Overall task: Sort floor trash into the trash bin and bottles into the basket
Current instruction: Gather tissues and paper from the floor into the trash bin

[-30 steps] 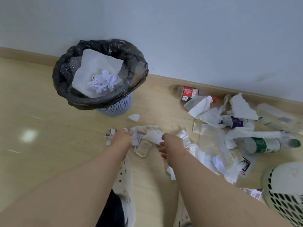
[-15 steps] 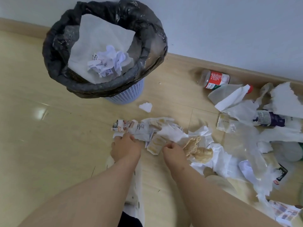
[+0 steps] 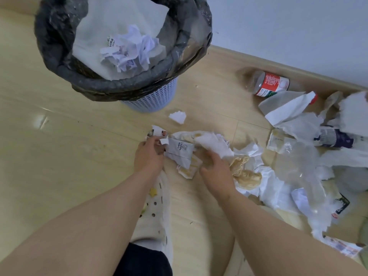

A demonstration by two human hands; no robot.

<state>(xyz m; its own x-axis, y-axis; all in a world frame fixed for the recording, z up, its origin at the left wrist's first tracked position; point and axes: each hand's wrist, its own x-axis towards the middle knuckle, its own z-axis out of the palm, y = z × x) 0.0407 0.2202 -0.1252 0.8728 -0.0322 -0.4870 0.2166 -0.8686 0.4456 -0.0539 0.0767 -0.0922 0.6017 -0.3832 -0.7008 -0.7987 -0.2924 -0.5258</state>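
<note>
One trash bin (image 3: 151, 99), one black liner (image 3: 59, 46). Inside it: one crumpled paper ball (image 3: 129, 50), one flat white sheet (image 3: 95, 22). My hands: two, left hand (image 3: 148, 156) and right hand (image 3: 217, 172). Labelled bottles I count: two, red-label bottle (image 3: 271, 83) and purple-label bottle (image 3: 338, 139). One lone white scrap (image 3: 177, 117) near bin. One white shoe (image 3: 157, 208). Paper scraps (image 3: 179, 154) in heap: too tangled to count.

A pale wooden floor (image 3: 59, 160) meets a white wall (image 3: 288, 26) at a low skirting board (image 3: 229, 56) — a white perforated clog (image 3: 157, 218) bears a yellow charm (image 3: 153, 191).
</note>
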